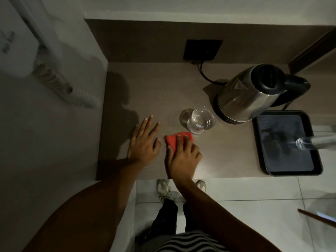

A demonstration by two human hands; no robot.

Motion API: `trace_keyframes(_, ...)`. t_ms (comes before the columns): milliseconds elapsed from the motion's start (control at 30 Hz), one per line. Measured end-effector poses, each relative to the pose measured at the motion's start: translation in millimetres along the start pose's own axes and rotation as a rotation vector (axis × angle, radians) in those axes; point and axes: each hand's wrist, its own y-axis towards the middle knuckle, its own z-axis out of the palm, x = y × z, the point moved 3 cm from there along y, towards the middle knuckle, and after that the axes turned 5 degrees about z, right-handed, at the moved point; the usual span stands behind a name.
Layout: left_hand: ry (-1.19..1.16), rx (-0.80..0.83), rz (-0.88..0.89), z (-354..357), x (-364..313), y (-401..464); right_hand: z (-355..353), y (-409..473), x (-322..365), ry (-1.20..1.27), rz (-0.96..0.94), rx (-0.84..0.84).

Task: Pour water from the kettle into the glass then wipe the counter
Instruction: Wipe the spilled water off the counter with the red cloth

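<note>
Softly pliable, the red cloth (pixel 175 140) lies pressed under the right hand's (pixel 182 157) flat fingers near the counter's (pixel 227 157) front edge, while the left hand (pixel 143 142) rests spread and empty.

The tabletop (pixel 163 84) carries a kettle (pixel 254 95) near the rear right corner, a glass (pixel 201 120) centrally, a red cloth (pixel 175 140) toward the front edge, and a black tray (pixel 287 142) at the right edge.

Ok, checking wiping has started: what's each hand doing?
Left hand: open, flat on the counter, holding nothing.
Right hand: pressing the red cloth down.
</note>
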Motion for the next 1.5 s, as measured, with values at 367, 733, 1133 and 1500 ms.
trace_keyframes(367,0.004,-0.014,-0.001,0,10,-4,-18,10,-68,-0.127,-0.353,0.007)
trace_keyframes(733,-0.020,0.014,-0.011,-1,8,-2,-39,48,-120,-0.053,0.044,-0.111)
trace_keyframes(1133,0.026,0.037,-0.019,-2,8,-1,10,36,38,-0.010,-0.161,-0.010)
trace_keyframes(1500,-0.085,-0.020,-0.004,-3,10,-2,-32,43,-128,-0.143,-0.339,0.012)
